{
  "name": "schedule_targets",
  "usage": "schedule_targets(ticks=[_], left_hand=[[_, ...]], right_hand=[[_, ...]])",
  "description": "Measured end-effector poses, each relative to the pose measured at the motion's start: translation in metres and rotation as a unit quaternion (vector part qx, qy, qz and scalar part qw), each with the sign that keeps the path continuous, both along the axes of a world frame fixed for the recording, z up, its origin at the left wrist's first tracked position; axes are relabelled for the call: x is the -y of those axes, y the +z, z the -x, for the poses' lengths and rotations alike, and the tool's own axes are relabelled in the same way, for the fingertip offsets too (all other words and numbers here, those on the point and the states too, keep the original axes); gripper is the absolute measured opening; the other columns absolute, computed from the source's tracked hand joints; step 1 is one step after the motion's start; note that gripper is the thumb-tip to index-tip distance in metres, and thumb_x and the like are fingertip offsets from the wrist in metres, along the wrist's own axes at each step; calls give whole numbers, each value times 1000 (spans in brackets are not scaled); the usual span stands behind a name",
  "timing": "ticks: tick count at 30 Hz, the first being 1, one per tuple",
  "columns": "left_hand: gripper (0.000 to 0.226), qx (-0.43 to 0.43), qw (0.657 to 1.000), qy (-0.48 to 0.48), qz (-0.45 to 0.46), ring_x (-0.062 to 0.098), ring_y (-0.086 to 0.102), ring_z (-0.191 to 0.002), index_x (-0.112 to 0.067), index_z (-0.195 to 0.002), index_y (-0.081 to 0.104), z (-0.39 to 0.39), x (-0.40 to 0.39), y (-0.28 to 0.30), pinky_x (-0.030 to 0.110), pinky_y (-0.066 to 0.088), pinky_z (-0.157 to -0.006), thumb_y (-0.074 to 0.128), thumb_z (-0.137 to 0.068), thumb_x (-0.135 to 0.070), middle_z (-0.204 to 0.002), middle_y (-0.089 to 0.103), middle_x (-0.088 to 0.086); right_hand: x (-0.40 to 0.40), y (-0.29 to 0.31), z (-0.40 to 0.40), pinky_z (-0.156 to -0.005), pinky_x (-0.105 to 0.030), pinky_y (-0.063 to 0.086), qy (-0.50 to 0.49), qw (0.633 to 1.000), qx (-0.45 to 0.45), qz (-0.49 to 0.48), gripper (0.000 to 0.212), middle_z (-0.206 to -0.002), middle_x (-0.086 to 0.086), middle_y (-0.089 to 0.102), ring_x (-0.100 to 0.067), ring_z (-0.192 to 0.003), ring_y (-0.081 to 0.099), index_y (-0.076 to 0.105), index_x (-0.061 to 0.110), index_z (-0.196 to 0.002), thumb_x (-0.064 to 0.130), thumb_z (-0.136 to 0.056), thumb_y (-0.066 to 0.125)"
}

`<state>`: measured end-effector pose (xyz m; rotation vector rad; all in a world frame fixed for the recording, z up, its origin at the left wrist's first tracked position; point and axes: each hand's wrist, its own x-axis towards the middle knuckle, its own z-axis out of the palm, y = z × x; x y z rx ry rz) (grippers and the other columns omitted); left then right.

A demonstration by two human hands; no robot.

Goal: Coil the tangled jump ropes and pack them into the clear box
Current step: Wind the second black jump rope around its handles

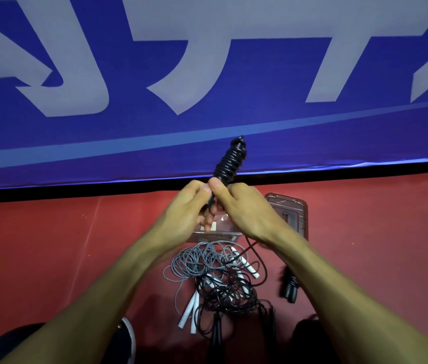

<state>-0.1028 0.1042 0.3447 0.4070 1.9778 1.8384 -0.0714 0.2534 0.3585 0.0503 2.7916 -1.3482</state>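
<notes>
Above red floor (50, 258), hands (215, 203) grip coiled rope (230, 161).

dim, even indoor light with deep, saturated colour. the blue banner (207, 143) shows a thin bright sheen along its lower edge. wide-angle bending curves its straight lines and stretches the forearms near the bottom corners. focus is soft throughout; only faint shadows lie on the red floor (50, 245).

Black coiled rope (230, 161) held upright, tangled ropes (218, 274) below, clear box (217, 233) seemingly open
</notes>
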Motion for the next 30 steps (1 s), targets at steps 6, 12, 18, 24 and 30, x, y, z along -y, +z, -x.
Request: schedule_targets(ticks=[6, 12, 18, 24, 30], left_hand=[[3, -24, 996, 87, -12, 13, 54, -58, -10, -99, 58, 6, 5, 1, 30, 47, -58, 60, -99, -12, -68, 60, -3], [28, -152, 964, 154, 158, 19, 70, -63, -15, -94, 47, -1, 0, 4, 35, 55, -61, 72, -90, -27, -74, 71, 5], [23, -38, 997, 31, 63, 21, 62, -49, -12, -96, 34, -1, 3, 11, 27, 49, -49, 56, -100, -9, -60, 63, 6], [20, -256, 940, 57, 216, -2, 52, -59, -10, -94, 32, -4, 1, -1, 14, 35, -53, 50, -97, -1, -67, 51, -10], [19, -151, 978, -2, 143, 9, 52, -74, -27, -99, 35, -6, -7, -6, 28, 43, -67, 51, -95, -17, -87, 56, -6]], right_hand=[[-1, 2, -1, -55, -33, 36, -27, 999, -12, -45, 80, -53, -3, 49, -15, -50, 44, 56, -1, -66, 70, -97, 36], [8, -3, 1, -48, -22, 30, -12, 1000, -10, 1, 69, -56, -1, 48, -9, -48, 39, 55, 4, -62, 57, -103, 37], [3, -5, 3, -66, -27, 42, 35, 999, -11, 27, 60, -61, 6, 67, -3, -59, 55, 65, 14, -63, 44, -108, 38], [12, 3, -1, -57, -32, 37, -7, 1000, 12, -28, 62, -55, 5, 54, -11, -56, 50, 52, 17, -61, 64, -99, 39], [2, 4, 2, -53, -26, 30, 6, 1000, 23, 13, 58, -56, 6, 50, -7, -49, 42, 53, 19, -63, 56, -104, 37]])
